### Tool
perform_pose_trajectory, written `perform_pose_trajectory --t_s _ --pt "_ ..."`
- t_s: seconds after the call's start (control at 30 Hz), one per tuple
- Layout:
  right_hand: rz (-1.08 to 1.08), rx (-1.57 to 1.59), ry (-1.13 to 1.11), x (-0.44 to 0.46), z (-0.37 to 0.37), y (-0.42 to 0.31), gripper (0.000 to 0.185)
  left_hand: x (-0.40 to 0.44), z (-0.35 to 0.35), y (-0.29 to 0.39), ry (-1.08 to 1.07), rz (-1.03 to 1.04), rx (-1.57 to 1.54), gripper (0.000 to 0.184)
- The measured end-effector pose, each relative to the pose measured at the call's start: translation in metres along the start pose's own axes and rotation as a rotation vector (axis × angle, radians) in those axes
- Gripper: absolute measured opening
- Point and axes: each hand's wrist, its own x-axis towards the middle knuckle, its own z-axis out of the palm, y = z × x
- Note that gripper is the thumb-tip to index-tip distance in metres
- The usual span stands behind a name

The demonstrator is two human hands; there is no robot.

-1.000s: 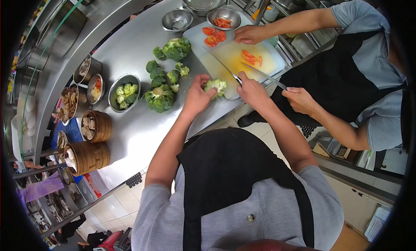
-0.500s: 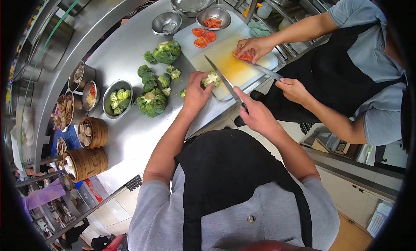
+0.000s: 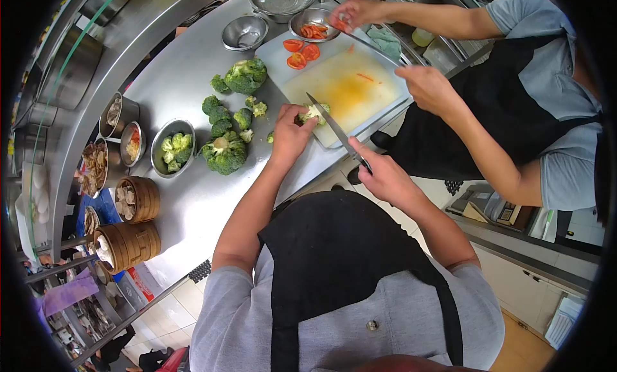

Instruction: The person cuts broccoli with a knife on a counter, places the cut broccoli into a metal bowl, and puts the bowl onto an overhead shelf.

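Note:
My left hand (image 3: pixel 293 132) grips a broccoli floret (image 3: pixel 313 114) at the near left edge of the white cutting board (image 3: pixel 350 115). The floret's pale cut side shows past my fingertips. In my right hand (image 3: pixel 380 174) is the handle of a knife (image 3: pixel 333 125), its blade lying across or just over the floret. Whether the edge has entered the floret, I cannot tell. To the left, on the steel table, lie a large broccoli head (image 3: pixel 225 153), another broccoli head (image 3: pixel 247 76) and several smaller florets (image 3: pixel 220 119).
A co-worker's hand (image 3: pixel 352 13) holds tomato strips by a steel bowl (image 3: pixel 315 26); their other hand (image 3: pixel 427 88) holds a second knife across the board's far side. Tomato pieces (image 3: pixel 296 60) lie on the board. Left stand a bowl of florets (image 3: pixel 173 147) and bamboo steamers (image 3: pixel 136 198).
The co-worker's hand has lifted tomato strips from the board to the bowl, their knife rising too. My knife and right hand have shifted slightly; my left hand stays on the floret.

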Motion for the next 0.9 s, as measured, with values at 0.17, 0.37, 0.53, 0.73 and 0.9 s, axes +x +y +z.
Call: perform_pose_trajectory --t_s 0.17,0.37,0.53,0.73,0.9 --pt "-0.059 0.014 0.082 0.044 0.022 0.002 0.071 0.004 0.0 -0.005 -0.001 -0.06 -0.046 0.029" --pt "-0.085 -0.038 0.083 0.073 0.022 0.004 0.07 0.005 -0.006 -0.008 -0.009 0.005 -0.025 0.032" --pt "-0.103 -0.109 0.035 0.084 0.007 0.02 0.071 0.008 -0.013 -0.019 -0.086 0.008 -0.155 0.028" --pt "-0.161 -0.154 0.157 0.084 0.001 0.044 0.072 0.015 -0.018 -0.035 -0.075 0.066 -0.256 0.025" --pt "-0.066 -0.155 0.116 0.061 0.002 0.018 0.074 0.02 -0.007 -0.013 -0.002 0.086 0.001 0.023"
